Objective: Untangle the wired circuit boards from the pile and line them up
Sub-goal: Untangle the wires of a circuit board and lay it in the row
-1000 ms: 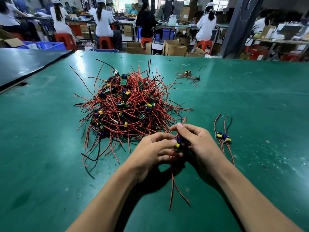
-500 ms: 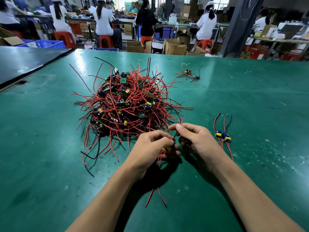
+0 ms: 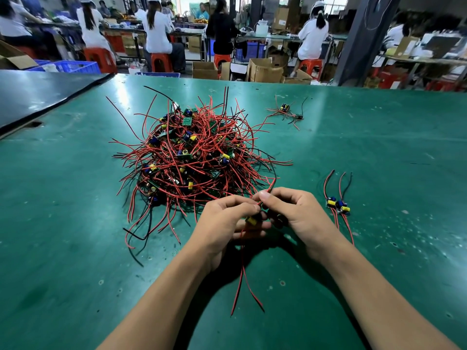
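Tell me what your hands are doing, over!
Both hands, left and right, pinching one wired board. Two boards lined up right. Pile still tangled.

Two bare forearms reach in from the bottom edge — no sleeves, no gloves, no watch or rings showing. The left hand [image 3: 225, 221] and right hand [image 3: 295, 213] have short, trimmed nails — unpainted.

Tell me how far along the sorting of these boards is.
Barely started. Two lined-up boards lie side by side at right. Left hand and right hand hold one wired board. The big pile and a far stray cluster remain.
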`<state>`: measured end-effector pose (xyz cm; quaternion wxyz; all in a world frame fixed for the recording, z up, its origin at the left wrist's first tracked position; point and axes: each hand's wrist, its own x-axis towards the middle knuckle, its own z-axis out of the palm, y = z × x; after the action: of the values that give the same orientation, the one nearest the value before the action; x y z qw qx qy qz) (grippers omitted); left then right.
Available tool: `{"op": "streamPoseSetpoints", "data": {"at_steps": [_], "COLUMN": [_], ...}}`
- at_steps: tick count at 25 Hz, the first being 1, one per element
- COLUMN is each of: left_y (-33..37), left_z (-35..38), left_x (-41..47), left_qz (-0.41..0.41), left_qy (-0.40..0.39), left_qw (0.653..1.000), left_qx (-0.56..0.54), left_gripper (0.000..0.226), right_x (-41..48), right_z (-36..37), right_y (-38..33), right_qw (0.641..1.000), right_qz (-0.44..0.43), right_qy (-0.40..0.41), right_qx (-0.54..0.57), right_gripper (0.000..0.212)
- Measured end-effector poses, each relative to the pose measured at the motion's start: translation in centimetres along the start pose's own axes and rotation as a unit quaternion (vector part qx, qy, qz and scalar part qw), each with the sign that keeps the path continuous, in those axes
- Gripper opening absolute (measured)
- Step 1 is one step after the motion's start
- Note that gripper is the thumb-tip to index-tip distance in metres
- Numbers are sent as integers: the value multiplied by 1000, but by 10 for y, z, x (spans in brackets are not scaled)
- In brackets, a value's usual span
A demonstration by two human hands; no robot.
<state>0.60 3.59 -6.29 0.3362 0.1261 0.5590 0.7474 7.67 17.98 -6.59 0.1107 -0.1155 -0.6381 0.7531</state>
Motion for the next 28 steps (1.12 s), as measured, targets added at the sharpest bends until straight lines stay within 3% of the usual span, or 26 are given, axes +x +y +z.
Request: {"op": "streamPoseSetpoints", "data": {"at_steps": [3,8,16,20,24,28], "left_y": [1,-2,-5,-7,-10,-9], "left_z": [-3,2,5,5,7,8], "left_x": [1,-1,-2,1,2,3], "left_qz": [-20,-5,22,45,54,51], "left_qy": [-16,-34,-37,1,3,-4], "left_qw": [1000,998,997,995,992,990], "left_qx": [-12,62,71,88,118,134], "left_gripper": [12,20,24,17,17,16], "right_x": [0,0,-1,4,14,20], "right_z": [-1,-1,-8,-3,-7,-12], "right_y": [0,2,0,3,5,9], "right_qw": [1000,1000,995,998,992,985], "right_qz": [9,7,73,58,38,22], "right_qy": [-21,2,-59,3,110,155], "right_qx": [13,-9,36,23,-56,-71], "right_gripper": [25,31,17,8,13,17]}}
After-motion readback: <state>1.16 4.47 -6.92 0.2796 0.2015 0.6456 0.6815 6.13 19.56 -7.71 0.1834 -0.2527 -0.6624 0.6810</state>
